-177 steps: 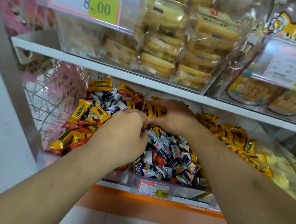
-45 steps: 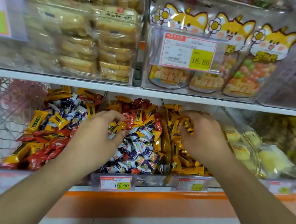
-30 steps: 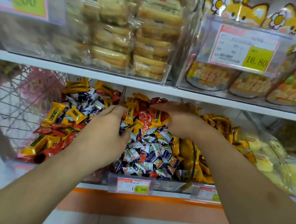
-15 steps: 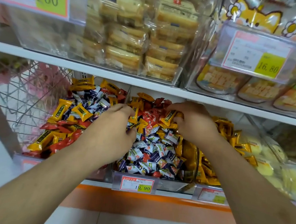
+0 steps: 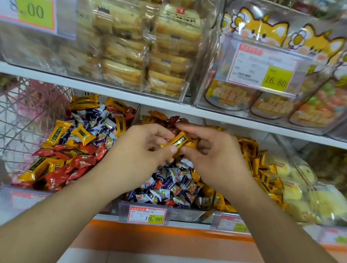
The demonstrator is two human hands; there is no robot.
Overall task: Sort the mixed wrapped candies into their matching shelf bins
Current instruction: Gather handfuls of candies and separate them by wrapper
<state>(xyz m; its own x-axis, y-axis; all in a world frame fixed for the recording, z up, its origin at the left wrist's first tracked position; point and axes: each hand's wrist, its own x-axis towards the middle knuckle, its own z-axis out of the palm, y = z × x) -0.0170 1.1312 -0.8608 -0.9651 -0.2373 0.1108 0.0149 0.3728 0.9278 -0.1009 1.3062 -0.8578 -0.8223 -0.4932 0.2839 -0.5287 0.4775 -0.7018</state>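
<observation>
1. At the frame's centre, a left hand and a right hand meet above the middle clear plastic bin, fingers curled, together pinching one yellow wrapped candy.
2. Below them lies a heap of blue-and-white wrapped candies.
3. Left of centre, a bin holds mixed yellow, red and blue candies.
4. Right of centre sit yellow candies.

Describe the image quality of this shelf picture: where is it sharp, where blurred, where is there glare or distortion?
Head view: the yellow candy between both hands is sharp, as is the 19.90 price tag; the 8.00 price tag and the right-hand bins are smeared; glare streaks the clear biscuit bin; the white shelf edge slants from wide-angle distortion.
</observation>
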